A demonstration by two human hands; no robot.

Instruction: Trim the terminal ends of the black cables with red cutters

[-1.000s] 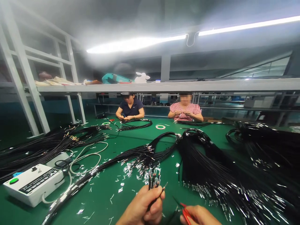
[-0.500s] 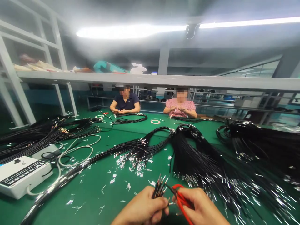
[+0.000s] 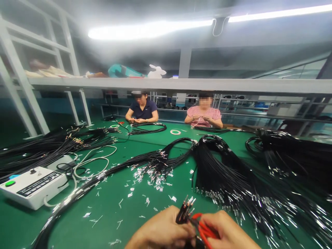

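At bottom centre, the left hand [image 3: 162,231] grips a small bunch of black wires with metal tips [image 3: 186,209]; the right hand [image 3: 226,231] clasps red-handled cutters [image 3: 204,229]. They sit above a green bench mat [image 3: 116,200] under strip lights. Hands have drawn closer together since earlier.

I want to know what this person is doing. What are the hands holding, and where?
The left hand grips a wire bundle just below its tips. The right hand holds red cutters by the handles.
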